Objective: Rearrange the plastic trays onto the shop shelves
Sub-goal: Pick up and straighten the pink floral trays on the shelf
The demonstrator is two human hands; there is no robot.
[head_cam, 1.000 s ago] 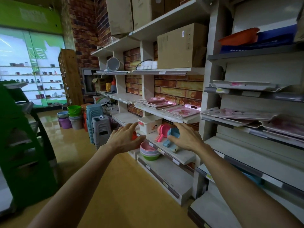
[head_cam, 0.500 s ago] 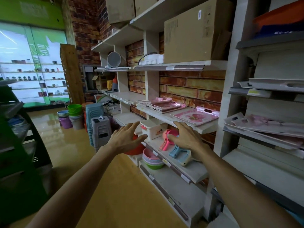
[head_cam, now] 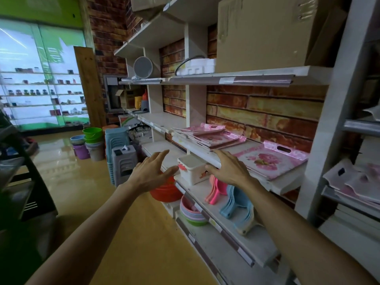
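- Far L: glass front w/ lit display shelves (head_cam: 41, 93), small items on them, too small to ID.
- Floor, L of shelving: stack of buckets, green bucket (head_cam: 93, 133) on top row, purple one (head_cam: 81, 151) lower; next to them a tall stack of blue stools (head_cam: 116, 145) w/ a grey stool (head_cam: 124, 163) in front.
- Your left hand (head_cam: 151, 174): out in front of you, fingers straight and spread wide, thumb out, holding nothing. It hovers in front of the red basin (head_cam: 166, 191), not touching any shelf.
- White lidded box (head_cam: 193, 170) w/ red latch sits on lower shelf, seen between your two hands.
- Your right hand (head_cam: 230, 171): fingers straight, spread, palm down, nothing held. Fingertips overlap front edge of the mid shelf (head_cam: 283, 185); contact w/ it – can't tell.
- Pink trays: one stack (head_cam: 209, 135) lies flat on mid shelf, beyond right hand; single floral tray (head_cam: 271, 160) lies flat on same shelf, just R of right hand, not touched.
- Below right forearm, lower shelf: pink scoops (head_cam: 216, 191), blue scoops (head_cam: 236, 206); stack of bowls (head_cam: 192, 213) at shelf's front edge.
- Upper shelf: big cardboard box (head_cam: 261, 31), white item (head_cam: 197, 65) to its L, grey round bin (head_cam: 144, 67) lying on its side further L.
- Far R bay: more wrapped pink trays (head_cam: 355, 182) piled on a shelf, partly cut off by frame edge.
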